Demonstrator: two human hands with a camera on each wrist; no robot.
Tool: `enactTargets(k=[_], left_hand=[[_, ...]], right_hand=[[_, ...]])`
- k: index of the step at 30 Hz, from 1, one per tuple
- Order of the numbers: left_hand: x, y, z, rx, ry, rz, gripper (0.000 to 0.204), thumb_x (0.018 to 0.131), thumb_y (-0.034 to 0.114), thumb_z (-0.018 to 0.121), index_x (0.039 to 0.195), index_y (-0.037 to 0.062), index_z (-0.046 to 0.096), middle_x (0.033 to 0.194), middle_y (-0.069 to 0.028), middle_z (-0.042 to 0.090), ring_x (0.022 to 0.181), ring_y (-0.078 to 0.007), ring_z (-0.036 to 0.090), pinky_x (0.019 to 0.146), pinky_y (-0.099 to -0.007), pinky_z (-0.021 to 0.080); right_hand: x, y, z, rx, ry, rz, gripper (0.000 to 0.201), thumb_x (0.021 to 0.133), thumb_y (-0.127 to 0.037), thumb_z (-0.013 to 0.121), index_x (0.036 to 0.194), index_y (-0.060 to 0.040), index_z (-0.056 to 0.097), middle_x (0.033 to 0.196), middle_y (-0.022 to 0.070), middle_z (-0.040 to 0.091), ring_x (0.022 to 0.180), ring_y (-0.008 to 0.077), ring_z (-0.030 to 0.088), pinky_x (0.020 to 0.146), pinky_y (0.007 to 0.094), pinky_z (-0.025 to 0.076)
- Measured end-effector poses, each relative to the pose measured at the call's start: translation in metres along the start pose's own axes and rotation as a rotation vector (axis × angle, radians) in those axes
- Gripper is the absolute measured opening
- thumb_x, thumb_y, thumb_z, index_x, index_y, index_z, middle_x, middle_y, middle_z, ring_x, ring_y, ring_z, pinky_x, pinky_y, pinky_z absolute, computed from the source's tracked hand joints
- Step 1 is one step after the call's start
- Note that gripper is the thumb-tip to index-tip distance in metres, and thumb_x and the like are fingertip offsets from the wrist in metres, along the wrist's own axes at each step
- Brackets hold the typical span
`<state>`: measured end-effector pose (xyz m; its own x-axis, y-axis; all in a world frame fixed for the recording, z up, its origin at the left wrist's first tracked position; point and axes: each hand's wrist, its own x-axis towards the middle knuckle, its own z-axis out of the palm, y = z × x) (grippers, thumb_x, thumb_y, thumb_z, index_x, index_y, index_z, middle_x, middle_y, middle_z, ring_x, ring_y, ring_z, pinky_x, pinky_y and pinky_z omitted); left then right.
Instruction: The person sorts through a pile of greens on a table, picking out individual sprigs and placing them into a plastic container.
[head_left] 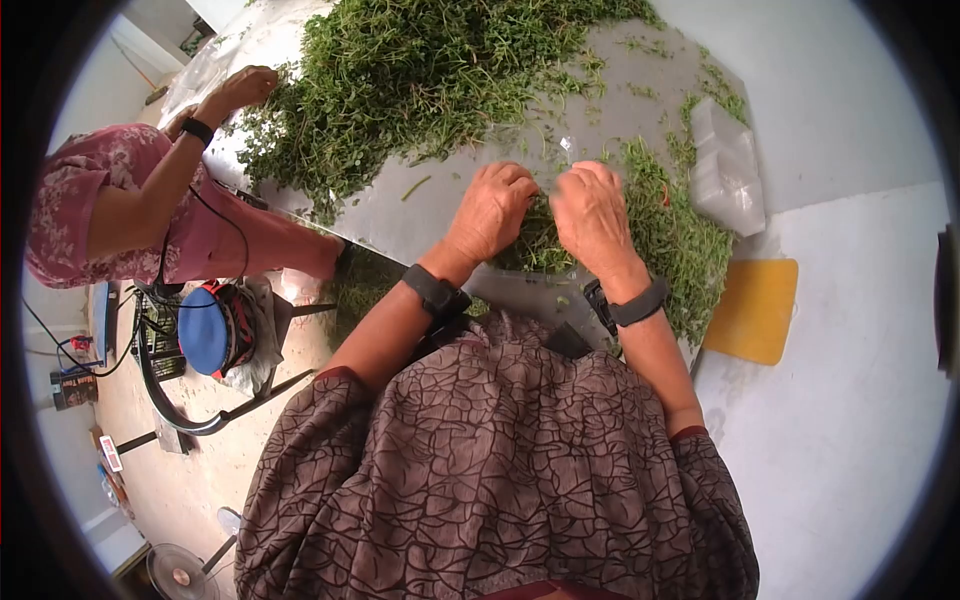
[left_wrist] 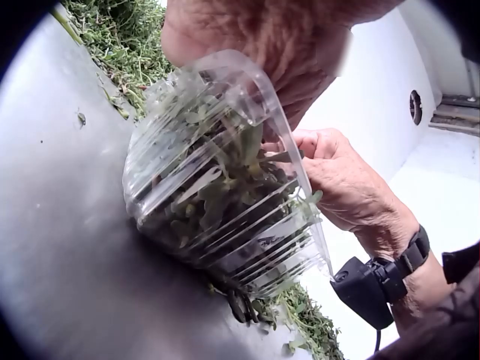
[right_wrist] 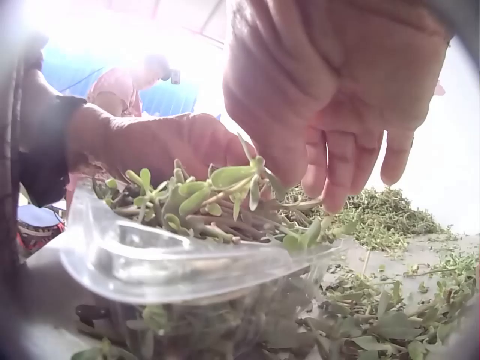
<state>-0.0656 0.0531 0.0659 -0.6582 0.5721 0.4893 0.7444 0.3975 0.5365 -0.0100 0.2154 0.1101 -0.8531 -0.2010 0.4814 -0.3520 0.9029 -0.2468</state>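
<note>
A clear plastic container point(left_wrist: 161, 165) filled with leafy green sprigs point(left_wrist: 214, 202) is tilted in the left wrist view; its rim point(right_wrist: 172, 289) crosses the right wrist view. My left hand point(head_left: 492, 212) is at the container's far side, fingers curled into the sprigs point(right_wrist: 202, 199), fingertips hidden. Beside it, my right hand point(head_left: 592, 215) reaches down over the contents, thumb and fingers bent at the stems, with the other fingers hanging apart. From the left wrist, the left hand point(left_wrist: 262, 45) looms over the rim and the right hand point(left_wrist: 349, 176) lies beyond it.
A large heap of greens point(head_left: 400, 90) covers the metal table's point(head_left: 640, 90) far side; loose greens point(head_left: 690, 240) lie at the right. Clear containers point(head_left: 725, 170) are stacked at the right edge, near a yellow board point(head_left: 752, 310). Another person point(head_left: 110, 205) works at the left, beside a chair point(head_left: 190, 425).
</note>
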Motion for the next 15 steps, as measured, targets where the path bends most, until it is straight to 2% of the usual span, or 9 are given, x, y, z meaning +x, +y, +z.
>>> enactTargets(k=[5, 15], left_hand=[[0.001, -0.002, 0.002, 0.005, -0.004, 0.017, 0.018, 0.075, 0.000, 0.063, 0.091, 0.0052, 0.058, 0.100, -0.0106, 0.060, 0.103, -0.0308, 0.054, 0.090, -0.0413, 0.041], [0.000, -0.002, 0.001, 0.008, 0.014, 0.052, 0.020, 0.073, -0.001, 0.063, 0.092, 0.0040, 0.059, 0.100, -0.0101, 0.060, 0.104, -0.0300, 0.055, 0.092, -0.0409, 0.041]], right_hand=[[-0.002, 0.007, 0.010, -0.037, -0.012, -0.045, 0.006, 0.075, -0.004, 0.062, 0.071, 0.0005, 0.062, 0.078, 0.0133, 0.059, 0.091, 0.0294, 0.054, 0.087, 0.0415, 0.040], [0.010, -0.002, 0.008, -0.070, -0.051, -0.113, 0.007, 0.072, -0.005, 0.064, 0.068, 0.0006, 0.064, 0.073, 0.0126, 0.058, 0.087, 0.0278, 0.054, 0.092, 0.0415, 0.040]])
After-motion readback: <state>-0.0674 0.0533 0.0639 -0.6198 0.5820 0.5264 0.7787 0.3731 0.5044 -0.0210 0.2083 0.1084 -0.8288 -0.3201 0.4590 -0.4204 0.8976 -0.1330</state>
